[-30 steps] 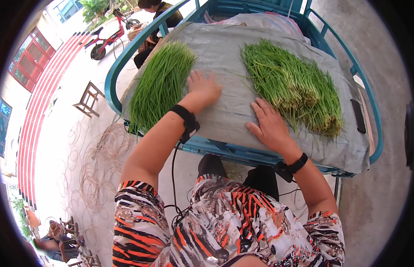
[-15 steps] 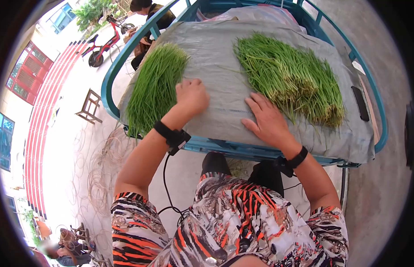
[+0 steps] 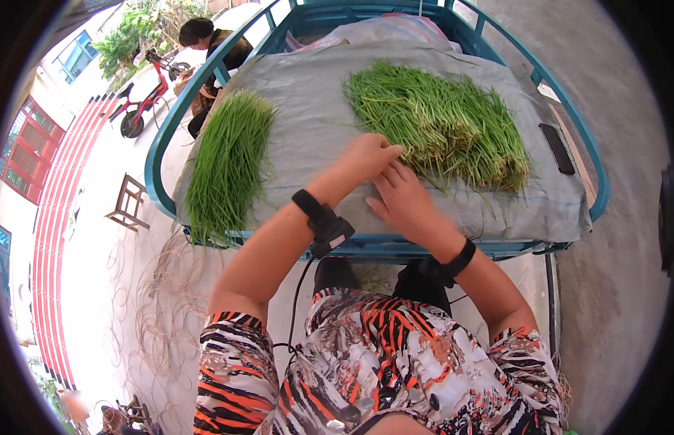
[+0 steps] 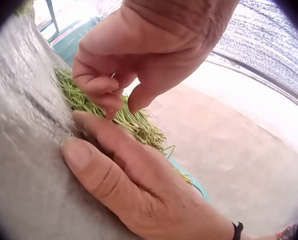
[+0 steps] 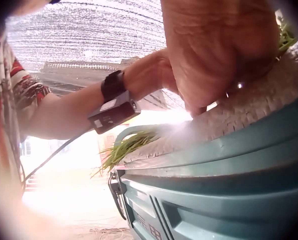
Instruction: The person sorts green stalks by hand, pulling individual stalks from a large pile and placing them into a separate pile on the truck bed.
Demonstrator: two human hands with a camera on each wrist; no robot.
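Across the grey sheet (image 3: 311, 109), the larger pile of greens (image 3: 453, 123) lies right, the smaller bundle (image 3: 228, 159) left, both unmoved. Your left hand (image 3: 367, 156) has left that bundle and crossed to just beside your right fingertips, fingers curled; whether they pinch anything cannot be told. Your right hand (image 3: 411, 206) still rests, fingers extended, near the pile's near edge.

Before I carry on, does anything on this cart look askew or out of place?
Two things. The left-hand green bundle overhangs the near edge of the grey sheet, while the right-hand pile lies wholly on it. Also, a dark phone lies near the sheet's right edge, odd among greens.
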